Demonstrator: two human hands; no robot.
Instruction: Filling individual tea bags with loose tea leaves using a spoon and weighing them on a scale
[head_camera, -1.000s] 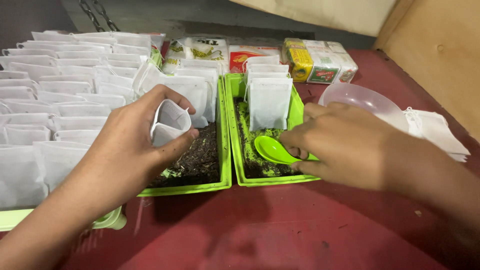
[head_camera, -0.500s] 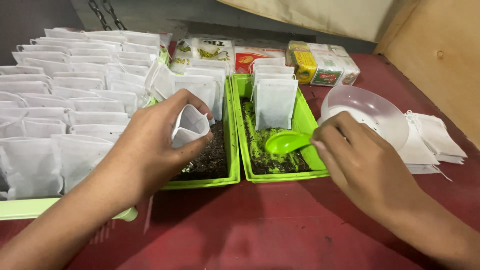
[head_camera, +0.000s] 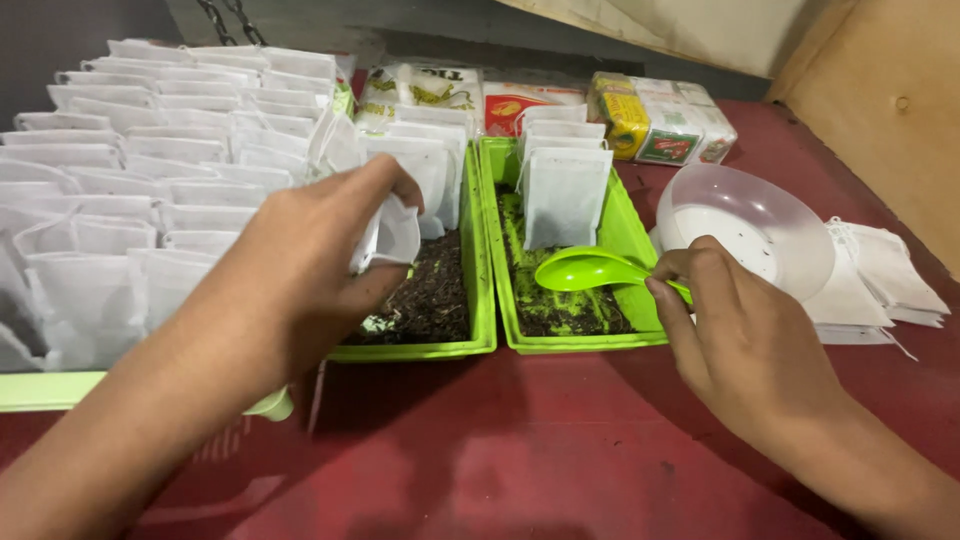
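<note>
My left hand (head_camera: 300, 270) holds a small white filter bag (head_camera: 392, 235) with its mouth pinched open, above the left green tray (head_camera: 478, 300) of dark loose tea. My right hand (head_camera: 740, 340) grips the handle of a bright green plastic spoon (head_camera: 585, 268), whose bowl hovers over the right green tray (head_camera: 632, 225) of greenish loose tea. White filter bags (head_camera: 560, 190) stand upright at the back of both trays.
Rows of white bags (head_camera: 120, 190) fill a pale green tray at left. A clear plastic bowl (head_camera: 745, 225) rests on a stack of flat bags (head_camera: 890, 275) at right. Colourful tea packets (head_camera: 660, 125) lie at the back of the red table (head_camera: 520, 450). A wooden panel (head_camera: 890, 110) rises at the right.
My right hand has slid back along the spoon to its handle end and lifted the bowl out of the green tea. My left hand has tilted the open bag over the left tray.
</note>
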